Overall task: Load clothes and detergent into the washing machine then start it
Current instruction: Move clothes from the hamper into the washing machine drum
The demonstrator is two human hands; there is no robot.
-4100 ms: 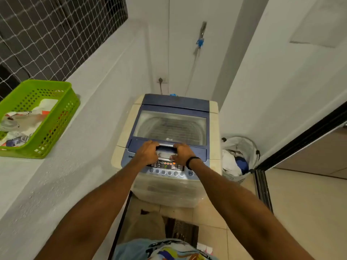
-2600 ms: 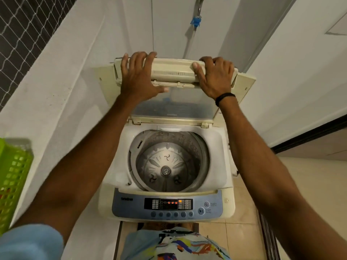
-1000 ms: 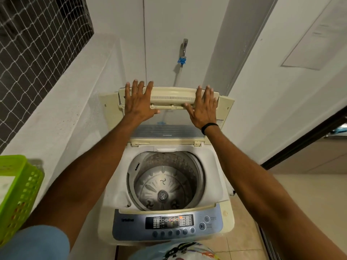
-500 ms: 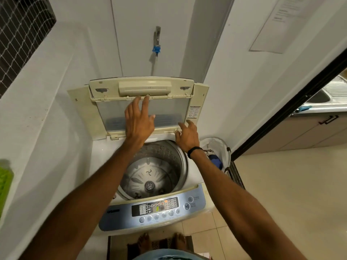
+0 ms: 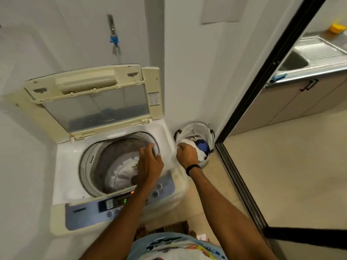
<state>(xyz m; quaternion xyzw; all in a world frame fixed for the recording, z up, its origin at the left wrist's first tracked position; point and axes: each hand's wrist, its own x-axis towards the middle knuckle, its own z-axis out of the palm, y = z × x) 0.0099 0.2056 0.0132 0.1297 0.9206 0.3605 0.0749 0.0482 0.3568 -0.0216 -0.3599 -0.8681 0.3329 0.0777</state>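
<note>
Head view, looking down on a cream top-loading washing machine (image 5: 62,166), hinged lid with clear window (image 5: 93,102) propped upright at the back, steel drum (image 5: 105,162) open beneath. Round white mesh laundry basket (image 5: 210,132) on the floor just beside the machine's right flank, holding a crumpled white garment (image 5: 199,156) and a dark blue garment (image 5: 202,145). Right hand (image 5: 187,154) down in the basket, fingers (image 5: 181,147) curled tight on the white garment near the machine-side rim. Left hand (image 5: 150,164) over the drum's right rim, fingers (image 5: 148,147) loosely bent, nothing gripped; contact with the rim hard to tell through blur. Judged as a pick of clothes for loading. Drum opening left of the gripping hand and higher, across the machine's right deck, so next calls for a lift clear of the basket rim, then a carry leftward and a drop. Right hand nearer the clothes, left hand nearer the drum to receive or guide. No detergent in sight
</note>
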